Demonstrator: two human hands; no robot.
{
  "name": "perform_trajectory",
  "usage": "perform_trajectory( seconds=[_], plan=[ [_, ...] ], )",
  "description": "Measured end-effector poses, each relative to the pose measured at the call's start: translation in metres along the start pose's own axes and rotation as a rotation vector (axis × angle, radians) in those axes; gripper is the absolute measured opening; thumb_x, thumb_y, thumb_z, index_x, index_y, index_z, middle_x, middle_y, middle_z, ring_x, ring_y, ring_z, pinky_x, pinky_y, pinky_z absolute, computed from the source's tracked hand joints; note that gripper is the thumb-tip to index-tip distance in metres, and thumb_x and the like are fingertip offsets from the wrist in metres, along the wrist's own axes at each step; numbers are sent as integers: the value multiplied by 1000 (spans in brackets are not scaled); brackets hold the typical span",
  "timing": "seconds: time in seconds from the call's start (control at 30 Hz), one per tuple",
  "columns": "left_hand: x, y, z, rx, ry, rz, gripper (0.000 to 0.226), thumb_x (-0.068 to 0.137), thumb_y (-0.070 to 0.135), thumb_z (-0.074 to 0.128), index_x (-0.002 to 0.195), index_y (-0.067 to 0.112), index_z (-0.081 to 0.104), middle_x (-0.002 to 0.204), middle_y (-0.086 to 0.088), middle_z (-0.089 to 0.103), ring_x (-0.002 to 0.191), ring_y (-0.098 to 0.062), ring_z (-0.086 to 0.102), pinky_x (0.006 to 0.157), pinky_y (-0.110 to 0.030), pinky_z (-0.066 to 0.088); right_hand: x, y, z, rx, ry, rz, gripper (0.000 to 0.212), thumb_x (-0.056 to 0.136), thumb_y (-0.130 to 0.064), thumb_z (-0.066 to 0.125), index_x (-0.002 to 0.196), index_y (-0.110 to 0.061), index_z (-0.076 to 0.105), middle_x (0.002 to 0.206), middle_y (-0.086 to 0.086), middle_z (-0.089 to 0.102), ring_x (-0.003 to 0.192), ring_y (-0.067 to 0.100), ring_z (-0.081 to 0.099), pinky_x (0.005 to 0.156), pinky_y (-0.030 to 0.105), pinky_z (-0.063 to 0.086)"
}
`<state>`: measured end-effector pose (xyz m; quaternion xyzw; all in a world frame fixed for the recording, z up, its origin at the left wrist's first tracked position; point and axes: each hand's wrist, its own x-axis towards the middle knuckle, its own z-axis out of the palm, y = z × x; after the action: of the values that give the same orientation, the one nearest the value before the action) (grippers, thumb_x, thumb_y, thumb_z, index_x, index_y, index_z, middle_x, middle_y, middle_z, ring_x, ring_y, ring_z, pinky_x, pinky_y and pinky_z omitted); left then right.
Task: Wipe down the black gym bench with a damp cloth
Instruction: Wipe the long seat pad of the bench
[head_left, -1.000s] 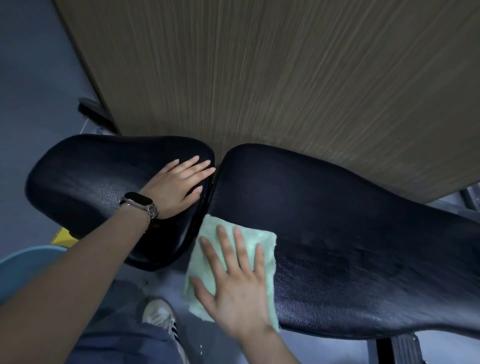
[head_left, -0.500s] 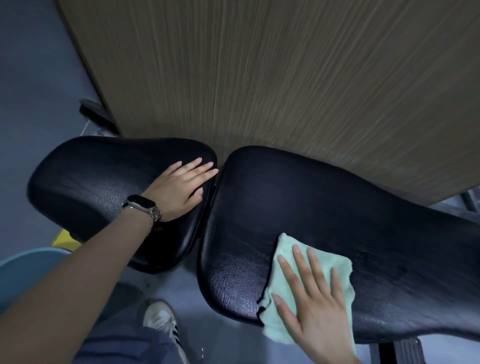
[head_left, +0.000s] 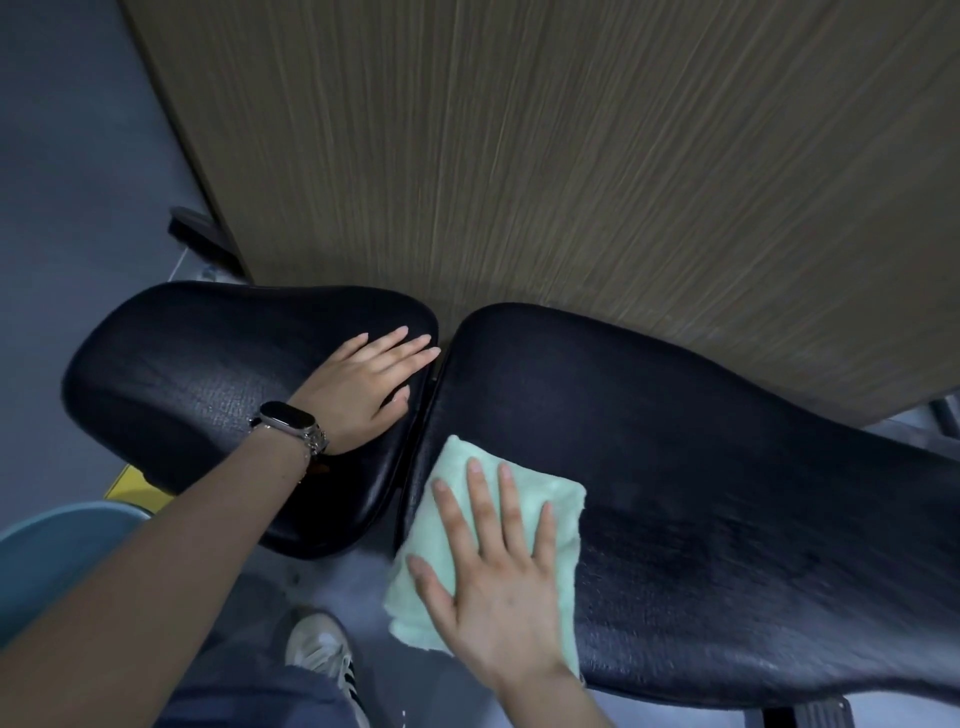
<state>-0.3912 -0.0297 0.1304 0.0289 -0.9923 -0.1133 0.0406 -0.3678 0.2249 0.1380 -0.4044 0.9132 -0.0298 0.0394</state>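
Black gym bench (head_left: 727, 467) sits low, right against a wood-grain wall panel (head_left: 571, 156), w/ two pads: the shorter seat pad (head_left: 208, 389) on the left, the long back pad on the right, narrow gap btwn them. Right hand (head_left: 498, 582) lies flat on a pale green cloth (head_left: 550, 499), fingers straight and spread, pressing it onto the near left corner of the long pad; the cloth's lower edge hangs off the pad's front. Left hand (head_left: 363, 384) rests palm-down on the seat pad near the gap, fingers straight, gripping nothing; a dark watch (head_left: 285, 421) on that wrist. Pad surface right of the cloth looks darker, maybe wet, hard to say in this light. Below: a white sneaker (head_left: 322, 654) on grey floor, something teal (head_left: 57, 551) at the left edge.
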Motion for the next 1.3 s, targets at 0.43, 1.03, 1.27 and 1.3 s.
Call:
perform_trajectory(
  seconds=[0.43, 1.03, 1.27, 1.3],
  plan=[
    [0, 0, 1, -2, -14, -15, 64, 87, 43, 9, 149, 29, 18, 153, 15, 13, 141, -3, 1, 113, -29, -1, 33, 14, -1, 42, 37, -189, 56, 98, -60, 20, 148, -36, 30, 157, -5, 24, 146, 22, 18, 109, 52, 16],
    [-22, 53, 25, -177, 275, -341, 67, 79, 18, 18, 144, 11, 31, 142, 0, 46, 135, -11, 33, 111, -38, 21, 114, 48, -2, 30, 48, -184, 56, 100, -47, 19, 149, -24, 32, 157, -3, 25, 147, 19, 6, 111, 49, 6],
    [-18, 28, 14, -145, 262, -285, 61, 85, 22, 19, 141, 8, 38, 138, -5, 51, 134, -16, 38, 108, -37, 27, 168, 40, -24, 113, -129, -24, 59, 99, -53, 10, 153, -29, 4, 159, -11, -13, 144, 12, -22, 114, 47, -13],
    [-16, 24, 14, -144, 255, -282, 61, 86, 24, 18, 142, 9, 37, 140, -3, 49, 136, -15, 35, 110, -36, 25, 175, 38, -25, 116, -137, -9, 58, 100, -50, 13, 153, -29, 5, 160, -10, -13, 144, 12, -23, 114, 48, -13]
  ],
)
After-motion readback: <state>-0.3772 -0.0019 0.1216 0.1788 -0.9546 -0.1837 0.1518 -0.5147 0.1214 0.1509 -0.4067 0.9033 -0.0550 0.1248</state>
